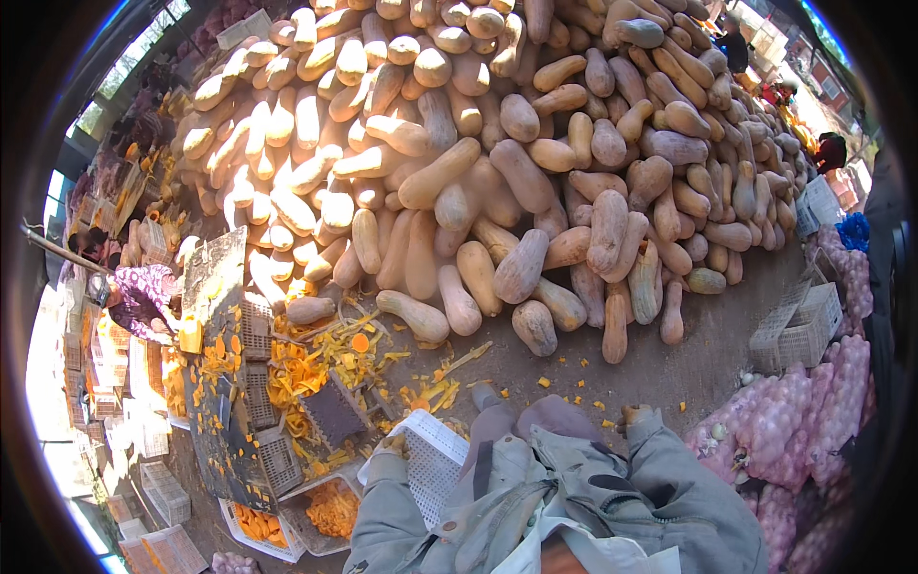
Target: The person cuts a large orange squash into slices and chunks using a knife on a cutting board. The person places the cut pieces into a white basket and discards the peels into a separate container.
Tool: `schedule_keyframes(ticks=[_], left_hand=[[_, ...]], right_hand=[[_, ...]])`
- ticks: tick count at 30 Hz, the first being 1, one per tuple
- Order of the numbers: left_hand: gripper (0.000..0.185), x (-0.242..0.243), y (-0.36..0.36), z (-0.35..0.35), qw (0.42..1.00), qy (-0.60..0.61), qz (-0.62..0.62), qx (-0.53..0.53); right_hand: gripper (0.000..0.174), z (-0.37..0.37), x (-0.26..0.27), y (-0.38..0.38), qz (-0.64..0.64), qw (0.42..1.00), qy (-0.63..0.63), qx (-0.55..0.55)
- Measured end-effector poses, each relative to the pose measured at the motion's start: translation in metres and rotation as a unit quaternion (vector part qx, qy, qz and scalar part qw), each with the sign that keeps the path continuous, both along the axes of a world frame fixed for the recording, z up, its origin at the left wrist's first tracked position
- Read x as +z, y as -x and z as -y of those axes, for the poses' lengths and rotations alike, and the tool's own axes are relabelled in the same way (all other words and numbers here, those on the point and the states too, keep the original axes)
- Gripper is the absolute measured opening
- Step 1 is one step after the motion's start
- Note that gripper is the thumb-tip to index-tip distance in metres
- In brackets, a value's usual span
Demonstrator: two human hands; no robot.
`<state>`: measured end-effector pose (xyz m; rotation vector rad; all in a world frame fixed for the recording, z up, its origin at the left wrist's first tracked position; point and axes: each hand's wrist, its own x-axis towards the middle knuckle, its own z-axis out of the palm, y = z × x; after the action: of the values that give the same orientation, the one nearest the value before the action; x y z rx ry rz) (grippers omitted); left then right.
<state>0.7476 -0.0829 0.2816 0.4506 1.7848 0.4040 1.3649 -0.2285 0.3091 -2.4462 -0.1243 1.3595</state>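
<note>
My left hand is at the upper rim of a white perforated plastic crate, fingers curled over it. The crate tilts beside my left leg. My right hand hangs low on the other side, its fingers partly hidden by the grey sleeve. No object shows in it. Before me rises a big heap of butternut squashes, several lying loose at its foot. Orange squash scraps dot the floor by my feet.
On the left, a dark board table bears orange pieces, with a person behind it. Yellow peelings and crates lie beside it. Crates of cut squash stand lower left. Net bags of onions and crates line the right.
</note>
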Motion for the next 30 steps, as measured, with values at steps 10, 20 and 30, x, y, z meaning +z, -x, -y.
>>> schedule_keyframes(ticks=[10, 20, 30], left_hand=[[0.03, 0.015, -0.019, -0.072, 0.997, 0.054, 0.003, 0.047], [0.035, -0.023, 0.027, -0.005, 0.98, 0.168, -0.053, 0.088], [0.023, -0.042, 0.036, -0.21, 0.984, 0.107, 0.025, 0.14]], right_hand=[[0.029, -0.156, -0.009, -0.002, 0.068, 0.998, -0.015, 0.008], [0.029, -0.294, -0.045, -0.009, 0.02, 0.996, -0.058, 0.059], [0.026, -0.345, -0.018, -0.016, 0.018, 0.994, -0.077, -0.075]])
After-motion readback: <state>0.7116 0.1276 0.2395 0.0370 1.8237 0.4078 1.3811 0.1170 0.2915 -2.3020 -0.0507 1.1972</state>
